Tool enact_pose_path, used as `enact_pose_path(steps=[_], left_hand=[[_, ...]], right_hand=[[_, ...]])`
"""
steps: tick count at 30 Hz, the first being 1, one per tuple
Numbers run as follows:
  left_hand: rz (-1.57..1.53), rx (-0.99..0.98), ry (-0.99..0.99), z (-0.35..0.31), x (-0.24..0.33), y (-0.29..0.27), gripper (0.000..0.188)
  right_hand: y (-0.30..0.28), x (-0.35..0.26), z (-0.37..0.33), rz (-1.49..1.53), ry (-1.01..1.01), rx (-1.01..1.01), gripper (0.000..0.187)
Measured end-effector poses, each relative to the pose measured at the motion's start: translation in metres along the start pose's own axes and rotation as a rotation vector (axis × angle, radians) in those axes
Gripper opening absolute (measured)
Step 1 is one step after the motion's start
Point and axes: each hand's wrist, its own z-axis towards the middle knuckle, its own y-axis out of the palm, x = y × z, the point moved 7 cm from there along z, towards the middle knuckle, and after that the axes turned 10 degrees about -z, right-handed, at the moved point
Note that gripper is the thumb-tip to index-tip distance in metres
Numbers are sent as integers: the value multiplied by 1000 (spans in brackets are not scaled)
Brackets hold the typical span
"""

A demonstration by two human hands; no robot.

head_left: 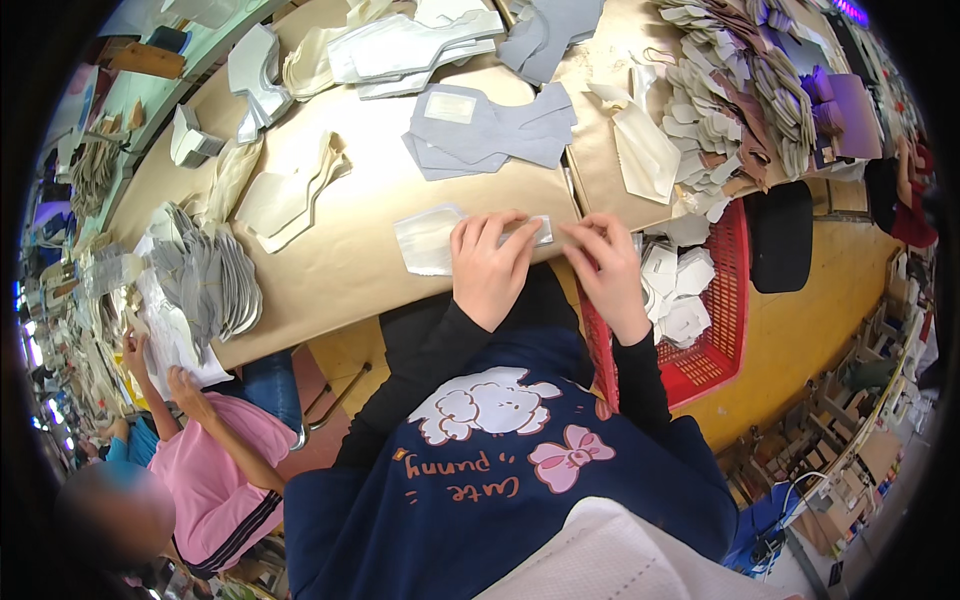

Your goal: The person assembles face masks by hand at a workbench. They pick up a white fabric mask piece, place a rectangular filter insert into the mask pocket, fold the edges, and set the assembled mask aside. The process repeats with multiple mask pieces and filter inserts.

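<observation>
A pale cut piece [425, 243] of sheet material lies at the table's near edge, its narrow end reaching right. My left hand [490, 268] rests over its middle, fingers bent, thumb and forefinger pressed onto it near the narrow end. Just right of that end, my right hand [608, 270] has its thumb and fingers drawn together. Whatever may be between those fingertips is too small to make out. Beyond my hands lies a small stack of blue-grey cut pieces [490, 135], with a pale rectangle on top.
Stacks of white pieces [400, 55] and cream pieces [290, 200] lie around the brown-covered table [330, 275]. Piles of grey pieces [205, 270] stand left, near a co-worker in pink [225, 450]. A red basket [735, 300] holding white pieces stands at my right, near a black stool [782, 240].
</observation>
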Motion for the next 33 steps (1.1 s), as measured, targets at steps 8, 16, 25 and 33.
enact_pose_path(steps=[8, 16, 25, 33], left_hand=[[68, -38, 14, 0, -4, 2, 30], [-43, 93, -82, -19, -44, -63, 30], [278, -265, -139, -34, -60, -50, 66], [8, 146, -250, -44, -94, -101, 43]], right_hand=[[19, -13, -23, -316, -135, -64, 53], [46, -35, -12, -390, -274, -200, 70], [63, -69, -12, -380, -458, -172, 78], [65, -93, 15, -219, -385, -112, 80]])
